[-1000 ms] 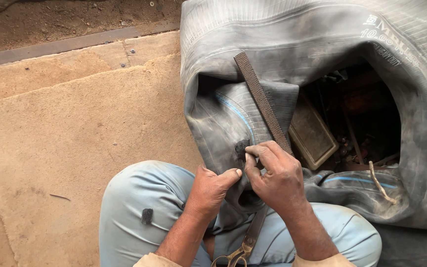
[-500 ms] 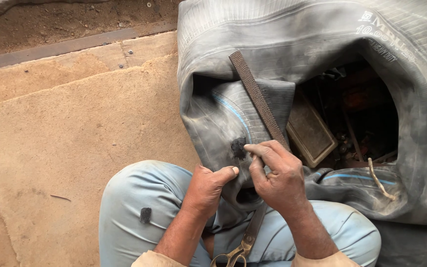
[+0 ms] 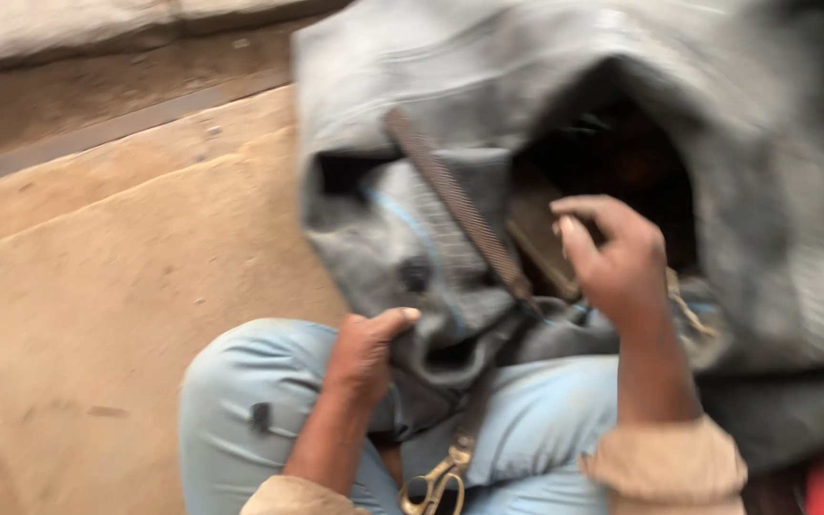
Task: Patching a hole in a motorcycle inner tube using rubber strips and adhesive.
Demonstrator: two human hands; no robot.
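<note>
A large grey rubber inner tube (image 3: 488, 57) lies folded over my lap. My left hand (image 3: 366, 351) grips a fold of the tube against my knee, thumb on top. A long rusty metal file (image 3: 455, 202) rests diagonally on the rubber, leaning toward my lap. My right hand (image 3: 612, 262) hovers to the right of the file with fingers apart and nothing in it, in front of the dark hollow of the tube. A small dark patch (image 3: 416, 275) shows on the rubber near the file. The frame is blurred by motion.
Brass-handled scissors (image 3: 436, 482) lie between my light blue trouser legs (image 3: 240, 401). A flat brown block (image 3: 536, 238) and other dim items sit in the tube's hollow. Tan stone floor (image 3: 97, 286) spreads to the left, with a dirt strip beyond.
My right hand has let go of the file and lifted away to the right, fingers spread. The file stays lying on the tube. The view has swung and blurred.
</note>
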